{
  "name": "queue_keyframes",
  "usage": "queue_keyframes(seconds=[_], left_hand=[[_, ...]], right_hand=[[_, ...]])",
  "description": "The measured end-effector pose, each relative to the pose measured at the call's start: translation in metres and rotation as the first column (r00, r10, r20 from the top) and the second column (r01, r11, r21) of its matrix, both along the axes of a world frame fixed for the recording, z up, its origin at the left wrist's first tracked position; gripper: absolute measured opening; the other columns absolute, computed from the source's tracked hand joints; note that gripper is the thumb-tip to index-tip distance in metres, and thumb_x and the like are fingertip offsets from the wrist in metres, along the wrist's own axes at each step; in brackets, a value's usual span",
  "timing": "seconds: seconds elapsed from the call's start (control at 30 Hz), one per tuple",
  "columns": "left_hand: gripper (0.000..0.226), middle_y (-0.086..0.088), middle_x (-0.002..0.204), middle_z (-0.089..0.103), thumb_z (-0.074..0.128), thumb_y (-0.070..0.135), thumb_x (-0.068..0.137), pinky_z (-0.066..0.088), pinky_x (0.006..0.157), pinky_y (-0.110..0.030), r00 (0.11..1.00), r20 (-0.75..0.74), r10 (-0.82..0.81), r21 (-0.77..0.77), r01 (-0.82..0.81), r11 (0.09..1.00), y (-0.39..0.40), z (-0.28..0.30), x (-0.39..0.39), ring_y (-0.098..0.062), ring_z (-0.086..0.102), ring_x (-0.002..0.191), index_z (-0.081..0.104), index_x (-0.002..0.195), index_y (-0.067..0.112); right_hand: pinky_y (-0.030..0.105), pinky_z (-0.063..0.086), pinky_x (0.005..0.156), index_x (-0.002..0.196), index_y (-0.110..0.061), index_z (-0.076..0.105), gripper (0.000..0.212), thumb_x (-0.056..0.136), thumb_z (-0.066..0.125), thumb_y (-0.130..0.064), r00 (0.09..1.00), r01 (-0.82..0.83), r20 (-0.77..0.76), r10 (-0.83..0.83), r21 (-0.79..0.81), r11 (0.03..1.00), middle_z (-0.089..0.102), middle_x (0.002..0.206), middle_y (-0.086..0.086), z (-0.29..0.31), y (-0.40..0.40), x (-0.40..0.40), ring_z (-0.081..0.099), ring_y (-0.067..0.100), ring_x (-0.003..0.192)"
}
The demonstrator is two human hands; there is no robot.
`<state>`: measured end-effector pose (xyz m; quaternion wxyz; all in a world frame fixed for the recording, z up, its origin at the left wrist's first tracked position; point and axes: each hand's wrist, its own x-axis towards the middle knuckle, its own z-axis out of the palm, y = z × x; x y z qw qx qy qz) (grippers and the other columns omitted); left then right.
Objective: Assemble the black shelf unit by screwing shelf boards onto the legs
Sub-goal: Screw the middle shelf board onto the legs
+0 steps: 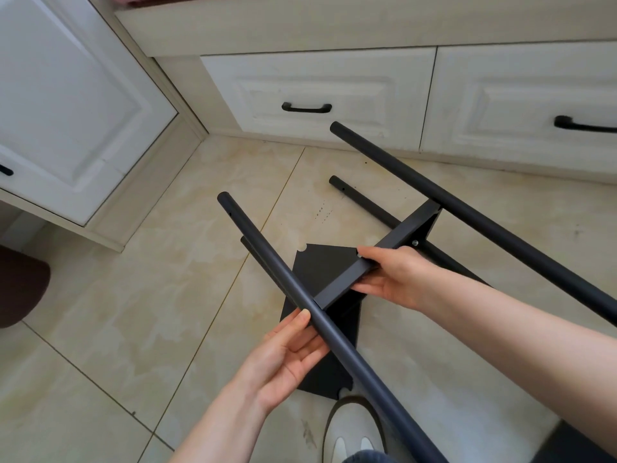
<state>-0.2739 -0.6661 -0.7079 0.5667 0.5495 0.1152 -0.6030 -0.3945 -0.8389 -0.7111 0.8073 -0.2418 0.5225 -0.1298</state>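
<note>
A black shelf board (394, 248) sits edge-on between two long black tube legs, the near leg (267, 259) and the far leg (467, 208). My right hand (394, 279) grips the board's edge, thumb on top and fingers underneath. My left hand (287, 355) lies palm up beneath the near leg, its fingers fairly straight and the thumb tip touching the tube. Two more legs (360, 200) run lower down, close to the floor. A silver screw head (415, 242) shows under the board. Another black shelf board (320, 329) lies flat on the tiles below.
White drawers with black handles (306, 108) line the back wall, and a white cabinet door (66, 105) stands at the left. My shoe (354, 429) is at the bottom edge. A dark brown cushion (20, 285) sits at the far left on the beige tile floor (133, 329).
</note>
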Motion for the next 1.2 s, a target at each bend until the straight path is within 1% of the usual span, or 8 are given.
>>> queue_keyframes(seconds=[0.13,0.4,0.53,0.67,0.77,0.97,1.1,1.2], left_hand=[[0.032,-0.027,0.105,0.073,0.069,0.007,0.076,0.064,0.073,-0.042,0.999,0.039,-0.015,-0.052,0.017,0.998,-0.007,0.009,0.000,-0.034,0.076,0.090,0.069,0.107,0.002],[0.028,-0.023,0.100,0.073,0.065,0.006,0.078,0.063,0.078,-0.044,0.989,0.141,-0.044,-0.178,0.069,0.982,-0.011,0.050,-0.002,-0.033,0.074,0.091,0.070,0.106,0.002],[0.032,-0.022,0.098,0.074,0.066,0.006,0.076,0.064,0.070,-0.041,0.972,0.224,-0.075,-0.240,0.130,0.962,-0.008,0.079,0.000,-0.032,0.075,0.088,0.070,0.108,0.002],[0.046,-0.020,0.100,0.075,0.068,0.006,0.074,0.062,0.067,-0.036,0.939,0.329,-0.104,-0.284,0.203,0.937,-0.003,0.109,-0.001,-0.030,0.076,0.089,0.065,0.120,0.004],[0.046,-0.019,0.097,0.076,0.068,0.003,0.071,0.063,0.064,-0.036,0.910,0.398,-0.113,-0.324,0.255,0.911,-0.002,0.134,-0.006,-0.029,0.077,0.083,0.065,0.117,0.007],[0.047,-0.021,0.097,0.076,0.072,0.002,0.068,0.064,0.070,-0.038,0.851,0.509,-0.130,-0.367,0.352,0.861,-0.003,0.172,-0.021,-0.031,0.076,0.081,0.068,0.114,0.008],[0.051,-0.022,0.096,0.075,0.074,0.002,0.067,0.063,0.076,-0.034,0.815,0.549,-0.187,-0.344,0.424,0.837,-0.006,0.183,-0.030,-0.028,0.076,0.084,0.068,0.117,0.010],[0.056,-0.022,0.101,0.076,0.075,0.004,0.068,0.061,0.084,-0.034,0.779,0.583,-0.231,-0.307,0.474,0.825,-0.012,0.185,-0.036,-0.028,0.076,0.092,0.065,0.123,0.011]], right_hand=[[0.032,0.058,0.046,0.121,0.005,0.050,0.030,0.096,0.059,-0.007,0.993,-0.014,-0.122,0.007,-0.061,0.998,0.068,0.095,0.021,0.009,-0.006,0.005,0.069,0.028,0.073],[0.030,0.054,0.038,0.120,0.000,0.048,0.029,0.094,0.058,-0.006,0.992,0.020,-0.120,-0.035,-0.118,0.993,0.063,0.084,0.017,0.058,-0.011,0.002,0.066,0.026,0.068],[0.036,0.057,0.043,0.110,-0.003,0.047,0.022,0.092,0.058,-0.003,0.995,0.061,-0.067,-0.071,-0.141,0.988,0.062,0.086,0.016,0.095,-0.008,-0.003,0.067,0.028,0.071],[0.039,0.056,0.047,0.105,-0.003,0.050,0.016,0.091,0.058,-0.002,0.995,0.093,-0.020,-0.098,-0.158,0.983,0.062,0.091,0.017,0.135,-0.001,-0.014,0.067,0.029,0.072],[0.039,0.054,0.048,0.099,-0.002,0.052,0.010,0.090,0.057,-0.001,0.991,0.135,0.035,-0.131,-0.147,0.980,0.064,0.099,0.020,0.165,0.006,-0.027,0.067,0.031,0.073],[0.043,0.057,0.054,0.117,-0.002,0.051,0.031,0.087,0.059,0.002,0.954,0.256,0.196,-0.228,-0.131,0.958,0.066,0.109,0.021,0.199,0.020,-0.065,0.070,0.037,0.084],[0.045,0.058,0.061,0.093,-0.004,0.053,0.010,0.088,0.059,0.002,0.919,0.286,0.304,-0.252,-0.073,0.955,0.066,0.106,0.019,0.205,0.029,-0.099,0.071,0.036,0.089],[0.042,0.060,0.065,0.084,-0.005,0.055,0.010,0.084,0.060,0.004,0.887,0.300,0.376,-0.268,-0.028,0.954,0.068,0.095,0.017,0.200,0.033,-0.120,0.073,0.034,0.086]])
